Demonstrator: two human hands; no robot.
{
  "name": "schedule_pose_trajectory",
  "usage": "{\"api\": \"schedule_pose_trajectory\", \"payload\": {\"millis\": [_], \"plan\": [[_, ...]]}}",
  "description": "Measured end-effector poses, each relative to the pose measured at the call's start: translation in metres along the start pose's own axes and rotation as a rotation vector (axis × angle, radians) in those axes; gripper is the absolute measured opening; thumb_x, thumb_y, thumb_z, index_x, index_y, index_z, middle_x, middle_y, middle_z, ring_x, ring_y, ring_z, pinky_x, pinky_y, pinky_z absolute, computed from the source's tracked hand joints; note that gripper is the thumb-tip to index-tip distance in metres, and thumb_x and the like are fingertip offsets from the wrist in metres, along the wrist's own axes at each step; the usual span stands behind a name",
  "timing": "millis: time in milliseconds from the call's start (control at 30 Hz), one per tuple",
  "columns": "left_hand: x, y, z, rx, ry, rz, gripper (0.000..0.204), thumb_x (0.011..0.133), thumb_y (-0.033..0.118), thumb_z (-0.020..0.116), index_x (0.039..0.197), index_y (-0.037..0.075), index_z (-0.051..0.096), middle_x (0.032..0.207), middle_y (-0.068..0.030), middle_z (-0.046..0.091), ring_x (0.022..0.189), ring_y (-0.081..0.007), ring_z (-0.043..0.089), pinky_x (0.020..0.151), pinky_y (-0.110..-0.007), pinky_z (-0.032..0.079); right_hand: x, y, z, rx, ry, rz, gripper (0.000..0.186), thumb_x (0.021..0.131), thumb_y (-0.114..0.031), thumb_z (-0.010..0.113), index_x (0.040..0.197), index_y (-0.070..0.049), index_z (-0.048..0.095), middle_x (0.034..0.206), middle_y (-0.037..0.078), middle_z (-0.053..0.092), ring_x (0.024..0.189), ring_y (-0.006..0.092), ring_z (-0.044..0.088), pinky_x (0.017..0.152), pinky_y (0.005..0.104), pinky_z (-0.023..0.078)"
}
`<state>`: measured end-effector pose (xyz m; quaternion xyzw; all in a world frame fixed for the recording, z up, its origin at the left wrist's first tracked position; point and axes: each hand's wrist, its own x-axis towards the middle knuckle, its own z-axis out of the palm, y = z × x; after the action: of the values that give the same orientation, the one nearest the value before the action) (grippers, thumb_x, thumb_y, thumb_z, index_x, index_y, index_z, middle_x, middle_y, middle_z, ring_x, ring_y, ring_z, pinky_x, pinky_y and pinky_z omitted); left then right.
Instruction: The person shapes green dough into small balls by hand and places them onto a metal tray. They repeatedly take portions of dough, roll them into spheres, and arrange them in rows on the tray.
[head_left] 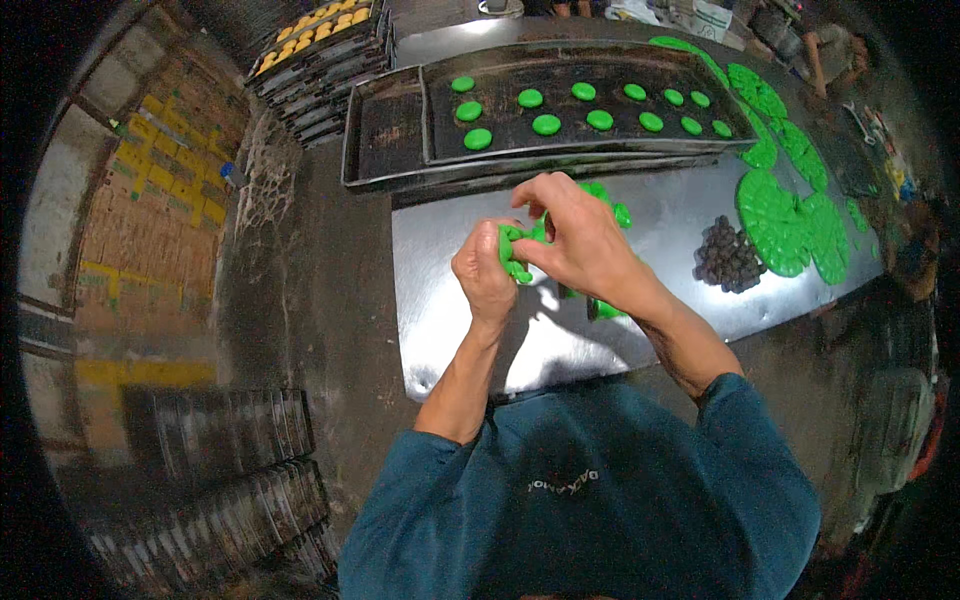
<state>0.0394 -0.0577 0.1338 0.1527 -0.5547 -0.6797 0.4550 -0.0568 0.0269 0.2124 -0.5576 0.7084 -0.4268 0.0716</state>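
Green dough [512,262] is cupped in my left hand [483,272], whose fingers are curled round it. Over it, my right hand [580,238] has its fingers bent and pressed onto the dough's edge. More green dough [622,214] lies on the metal table [450,340] behind and under my right hand, partly hidden by it. Right of my hands sits a heap of dark brown balls [728,257]. Flattened green dough pieces [775,225] overlap along the table's right side. Beyond my hands, a dark baking tray [590,152] carries several smooth green dough rounds [546,125] in rows.
Stacked trays with yellow buns [318,38] stand at the far left. Another person [838,58] is at the far right. A wrench-like metal tool [860,122] lies near the right edge. Dark ridged metal pans [225,500] are piled at the lower left.
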Motion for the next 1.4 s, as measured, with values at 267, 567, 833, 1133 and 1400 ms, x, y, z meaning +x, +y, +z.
{"api": "schedule_pose_trajectory", "payload": {"millis": [267, 567, 833, 1133, 1400], "plan": [[0.004, -0.018, 0.029, -0.128, 0.11, -0.47, 0.052, 0.1, 0.042, 0.031, 0.081, 0.001, 0.056, 0.067, -0.0074, 0.057, 0.057, -0.0125, 0.057, 0.043, -0.023, 0.044, -0.028, 0.039, 0.003, -0.11, 0.042, -0.231, 0.027, 0.075, -0.004, 0.064, 0.102, -0.004, 0.059, 0.09, 0.012, 0.059, 0.078, 0.0276, 0.059, 0.066, 0.0361, 0.048], [0.004, -0.013, 0.011, 0.233, 0.127, -0.191, 0.046, 0.101, 0.033, 0.034, 0.092, -0.003, 0.062, 0.076, -0.0048, 0.059, 0.066, -0.0091, 0.053, 0.056, -0.025, 0.043, 0.002, 0.044, 0.022, -0.056, -0.022, -0.218, 0.024, 0.074, -0.001, 0.062, 0.097, -0.004, 0.06, 0.092, 0.014, 0.056, 0.075, 0.0292, 0.058, 0.064, 0.0367, 0.049], [-0.021, 0.016, -0.019, -0.177, 0.151, -0.347, 0.05, 0.1, 0.039, 0.033, 0.101, -0.003, 0.062, 0.08, -0.009, 0.064, 0.07, -0.013, 0.06, 0.05, -0.026, 0.048, -0.012, 0.021, 0.044, 0.12, -0.077, -0.052, 0.018, 0.073, 0.0, 0.064, 0.09, -0.002, 0.059, 0.086, 0.012, 0.057, 0.069, 0.0226, 0.059, 0.06, 0.0333, 0.048], [-0.06, -0.023, -0.051, -0.149, 0.184, -0.525, 0.051, 0.1, 0.039, 0.031, 0.099, -0.004, 0.059, 0.086, -0.0122, 0.062, 0.072, -0.0176, 0.06, 0.067, -0.03, 0.05, -0.064, -0.008, 0.096, -0.113, -0.055, -0.334, 0.026, 0.07, 0.002, 0.06, 0.095, -0.001, 0.055, 0.093, 0.014, 0.053, 0.086, 0.0339, 0.055, 0.071, 0.0405, 0.047], [-0.149, -0.048, -0.133, 0.238, -0.158, -0.867, 0.043, 0.095, 0.026, 0.047, 0.125, -0.005, 0.047, 0.106, -0.0147, 0.059, 0.087, -0.0216, 0.062, 0.071, -0.032, 0.053, -0.168, 0.082, 0.105, -0.622, -0.647, 0.005, 0.021, 0.067, -0.003, 0.063, 0.088, -0.003, 0.061, 0.092, 0.012, 0.056, 0.085, 0.0311, 0.055, 0.073, 0.0375, 0.049]]}}
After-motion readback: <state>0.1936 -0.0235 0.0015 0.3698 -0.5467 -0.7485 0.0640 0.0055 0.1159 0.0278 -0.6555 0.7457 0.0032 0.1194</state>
